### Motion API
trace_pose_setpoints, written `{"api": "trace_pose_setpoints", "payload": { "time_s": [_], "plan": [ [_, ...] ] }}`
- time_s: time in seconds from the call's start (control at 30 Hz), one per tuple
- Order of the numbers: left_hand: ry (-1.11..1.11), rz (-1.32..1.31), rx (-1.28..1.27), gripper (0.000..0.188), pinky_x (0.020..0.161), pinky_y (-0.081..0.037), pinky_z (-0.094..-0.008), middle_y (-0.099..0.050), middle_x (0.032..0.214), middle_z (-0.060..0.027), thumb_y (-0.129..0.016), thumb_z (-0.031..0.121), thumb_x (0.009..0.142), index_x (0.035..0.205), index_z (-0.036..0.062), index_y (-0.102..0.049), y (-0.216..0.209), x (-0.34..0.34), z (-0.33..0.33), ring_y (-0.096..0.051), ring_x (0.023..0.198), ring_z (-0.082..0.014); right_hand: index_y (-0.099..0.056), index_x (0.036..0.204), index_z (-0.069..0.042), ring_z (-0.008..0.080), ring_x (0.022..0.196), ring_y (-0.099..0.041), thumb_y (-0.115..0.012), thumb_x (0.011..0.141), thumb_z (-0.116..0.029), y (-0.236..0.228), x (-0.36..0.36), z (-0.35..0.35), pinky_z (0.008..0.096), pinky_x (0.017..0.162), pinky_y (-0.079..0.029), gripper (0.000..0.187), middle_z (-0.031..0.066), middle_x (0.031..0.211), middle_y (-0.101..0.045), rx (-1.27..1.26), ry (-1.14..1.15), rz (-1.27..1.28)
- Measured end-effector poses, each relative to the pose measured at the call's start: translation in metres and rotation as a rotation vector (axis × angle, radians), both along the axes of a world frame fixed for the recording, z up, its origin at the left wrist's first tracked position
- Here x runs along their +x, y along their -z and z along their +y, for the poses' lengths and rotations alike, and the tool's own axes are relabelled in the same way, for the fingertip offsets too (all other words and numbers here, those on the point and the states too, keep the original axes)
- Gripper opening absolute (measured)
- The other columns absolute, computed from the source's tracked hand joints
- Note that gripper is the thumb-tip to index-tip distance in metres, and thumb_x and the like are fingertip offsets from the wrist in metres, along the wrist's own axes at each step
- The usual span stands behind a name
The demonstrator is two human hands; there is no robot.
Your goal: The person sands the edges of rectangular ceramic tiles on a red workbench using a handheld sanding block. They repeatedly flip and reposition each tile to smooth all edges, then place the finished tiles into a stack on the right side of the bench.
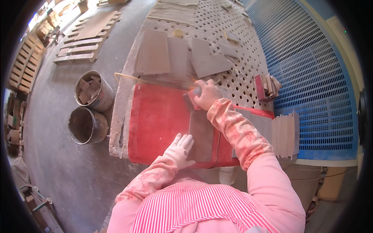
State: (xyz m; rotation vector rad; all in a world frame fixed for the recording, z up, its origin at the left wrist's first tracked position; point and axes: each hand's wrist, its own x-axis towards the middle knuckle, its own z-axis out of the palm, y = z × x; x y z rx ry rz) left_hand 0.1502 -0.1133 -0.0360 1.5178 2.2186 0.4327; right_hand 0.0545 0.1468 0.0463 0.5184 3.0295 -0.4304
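A grey-brown flat tile [200,134] lies on a red cloth [159,124] at the table's near end. My left hand [180,150], in a white glove, rests against the tile's near left edge with fingers stretched out. Over the tile's far end, my right hand [208,94] is closed round a red hand-held power tool [193,100]; motion blur hides its exact kind. A yellow hose [132,77] runs leftward from about the tool. Just beyond the cloth lie stacked flat tiles [156,54] and several loose, overlapping ones [210,64].
The perforated table [248,58] stretches away, beside a blue slotted panel [307,77]. A row of upright tiles [285,134] stands at right, near a red box of offcuts [267,87]. On the left floor are a bucket of broken pieces [93,91], another bucket [88,126] and wooden pallets [83,48].
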Motion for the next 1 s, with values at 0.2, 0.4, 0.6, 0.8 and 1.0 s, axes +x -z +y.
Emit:
{"api": "trace_pose_setpoints", "payload": {
  "time_s": [0.2,0.4,0.6,0.8,1.0],
  "plan": [
    [0.015,0.022,-0.025,0.106,0.139,-0.014,-0.0513,-0.036,0.174,-0.0212,-0.068,0.068,0.092,0.165,-0.0049,-0.042,-0.002,0.000,0.002,-0.026,0.165,-0.0344,-0.067,0.141,-0.018,0.0453,0.117,-0.067,-0.082,0.088,-0.033,-0.012,0.057,0.023,0.0548,0.097,-0.058,0.057,0.0211,0.131,-0.060,0.043,0.168,0.013],
    [0.016,0.027,-0.054,0.106,0.139,-0.013,-0.0501,-0.035,0.175,-0.0205,-0.067,0.068,0.093,0.165,-0.0052,-0.041,-0.003,0.000,0.002,-0.025,0.166,-0.0330,-0.068,0.138,-0.018,0.0459,0.113,-0.067,-0.083,0.087,-0.031,0.010,0.081,-0.031,0.0536,0.097,-0.058,0.055,0.0211,0.129,-0.062,0.044,-0.093,0.079],
    [-0.016,0.044,-0.043,0.106,0.139,-0.013,-0.0484,-0.034,0.176,-0.0190,-0.067,0.068,0.093,0.166,-0.0043,-0.040,-0.001,0.003,0.001,-0.025,0.167,-0.0312,-0.066,0.142,-0.019,0.0488,0.121,-0.066,-0.080,0.089,-0.031,0.000,-0.018,-0.013,0.0528,0.100,-0.059,0.056,0.0231,0.134,-0.062,0.001,-0.003,0.030],
    [-0.023,0.019,0.029,0.103,0.139,-0.015,-0.0493,-0.039,0.173,-0.0195,-0.070,0.062,0.093,0.165,-0.0042,-0.041,0.002,0.003,0.000,-0.029,0.165,-0.0331,-0.063,0.146,-0.017,0.0458,0.119,-0.069,-0.079,0.088,-0.032,-0.017,0.044,0.020,0.0508,0.102,-0.059,0.062,0.0242,0.137,-0.059,-0.023,0.200,-0.102],
    [-0.010,0.029,0.003,0.102,0.139,-0.015,-0.0485,-0.037,0.175,-0.0178,-0.069,0.062,0.093,0.167,-0.0025,-0.040,-0.002,0.001,0.000,-0.028,0.165,-0.0316,-0.060,0.151,-0.017,0.0455,0.120,-0.069,-0.079,0.087,-0.031,-0.015,0.032,-0.012,0.0510,0.103,-0.059,0.068,0.0256,0.142,-0.055,0.035,0.128,-0.123]
  ]
}}
